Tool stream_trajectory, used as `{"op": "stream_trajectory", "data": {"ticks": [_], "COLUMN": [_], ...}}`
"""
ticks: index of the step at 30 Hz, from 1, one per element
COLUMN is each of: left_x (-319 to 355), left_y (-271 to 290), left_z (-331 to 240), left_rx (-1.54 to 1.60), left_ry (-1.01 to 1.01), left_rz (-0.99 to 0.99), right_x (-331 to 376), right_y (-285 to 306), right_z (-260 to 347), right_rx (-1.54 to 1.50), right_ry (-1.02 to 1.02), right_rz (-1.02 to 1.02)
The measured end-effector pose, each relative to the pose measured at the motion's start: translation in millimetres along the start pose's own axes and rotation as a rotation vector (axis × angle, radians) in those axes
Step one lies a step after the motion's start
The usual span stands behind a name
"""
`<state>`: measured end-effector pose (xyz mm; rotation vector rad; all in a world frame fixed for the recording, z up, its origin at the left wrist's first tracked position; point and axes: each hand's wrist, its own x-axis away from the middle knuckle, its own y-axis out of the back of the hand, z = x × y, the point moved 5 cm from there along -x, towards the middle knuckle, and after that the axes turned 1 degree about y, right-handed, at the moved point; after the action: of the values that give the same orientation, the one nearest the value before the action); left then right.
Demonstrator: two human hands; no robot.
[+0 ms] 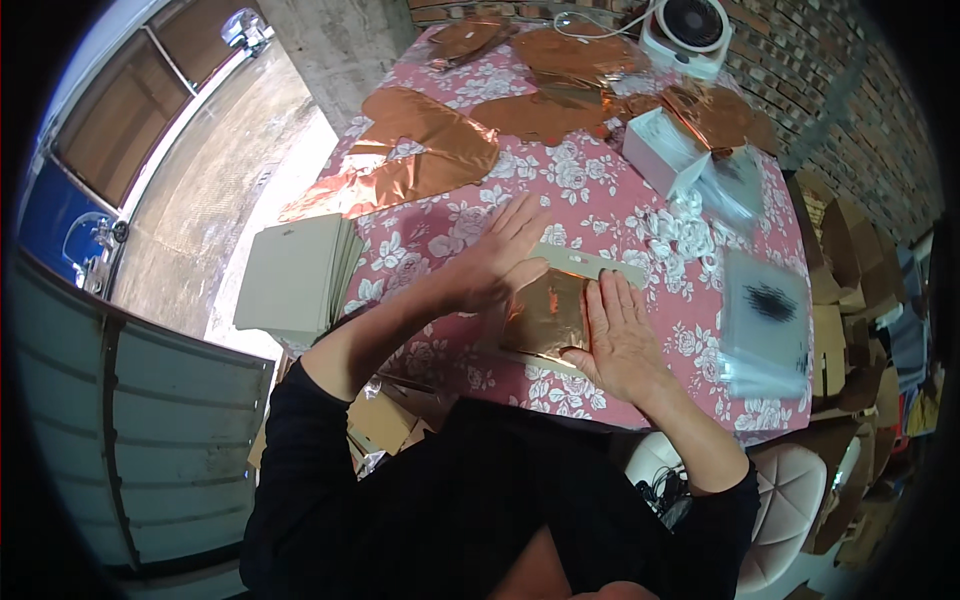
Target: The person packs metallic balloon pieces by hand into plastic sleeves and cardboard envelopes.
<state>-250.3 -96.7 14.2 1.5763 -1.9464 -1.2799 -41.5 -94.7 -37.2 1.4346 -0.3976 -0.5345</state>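
Note:
A folded piece of shiny copper-coloured foil lies on a pale grey-green card near the table's front edge. The card has a small slot at its far edge. My right hand rests flat along the foil's right side, fingers stretched out and thumb on its near corner. Over the upper left of the foil is my left hand, its fingers straight and pointing away to the right. Whether that palm touches the foil or hovers just above it, I cannot tell. Neither hand grips anything.
A stack of grey-green cards stands at the left table edge. Copper foil sheets spread across the back. To the right are a white box, bunched white ribbon and clear plastic bags. A white fan stands far back.

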Motion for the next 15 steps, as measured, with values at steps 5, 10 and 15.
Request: {"op": "stream_trajectory", "data": {"ticks": [5,10,15], "left_x": [-9,9,12], "left_y": [-17,-43,-33], "left_z": [-14,-26,-38], "left_rx": [-0.225,-0.333,-0.335], "left_ry": [-0.059,-0.347,-0.337], "left_rz": [0.143,0.132,0.110], "right_x": [1,2,5], "right_y": [-1,-5,29], "right_z": [0,0,-22], "right_rx": [0.015,0.005,-0.797], "right_ry": [0.006,-0.005,-0.166], "right_rz": [0.003,-0.037,-0.173]}}
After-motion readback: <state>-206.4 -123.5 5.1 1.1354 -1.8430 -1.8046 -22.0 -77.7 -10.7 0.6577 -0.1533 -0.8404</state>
